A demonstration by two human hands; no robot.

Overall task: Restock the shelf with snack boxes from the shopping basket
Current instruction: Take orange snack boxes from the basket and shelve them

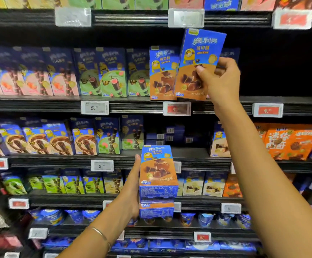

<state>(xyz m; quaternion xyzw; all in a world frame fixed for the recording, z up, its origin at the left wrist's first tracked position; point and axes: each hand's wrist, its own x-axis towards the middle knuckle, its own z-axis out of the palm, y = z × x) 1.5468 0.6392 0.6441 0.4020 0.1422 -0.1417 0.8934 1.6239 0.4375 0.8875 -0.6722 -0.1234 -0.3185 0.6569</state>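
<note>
My right hand [220, 79] pinches a blue and brown snack box [198, 62] by its right edge, holding it upright and slightly tilted at the second shelf [136, 105]. It stands right of a matching box [162, 73] on that shelf. Lower, in front of the third shelf, my left hand [131, 189] grips a stack of two or more identical boxes [158, 177] from the left side. The shopping basket is out of view.
Right of the held box the second shelf is a dark gap [278, 67]. Green and pink snack boxes [103, 73] fill the shelf to the left. Orange bags [289, 142] sit on the third shelf at right. Price tags [177, 108] line the shelf edges.
</note>
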